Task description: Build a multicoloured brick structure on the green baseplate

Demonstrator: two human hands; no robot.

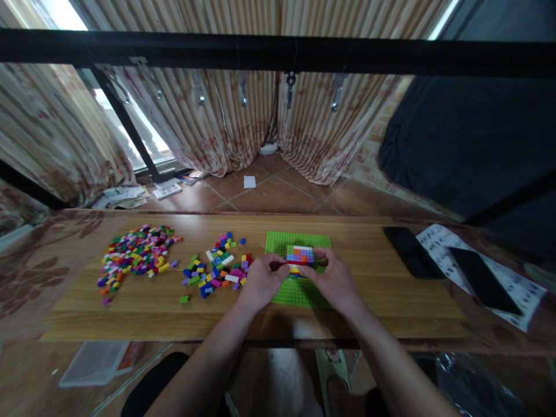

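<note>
Several layers are stacked in the colourful block [303,255] on the green baseplate [282,237]; it is gripped by the right fingers [324,253] and touched by the left fingers [274,259], whose closure cannot be told, while loose bricks [147,253] are left unattached leftward of both
</note>
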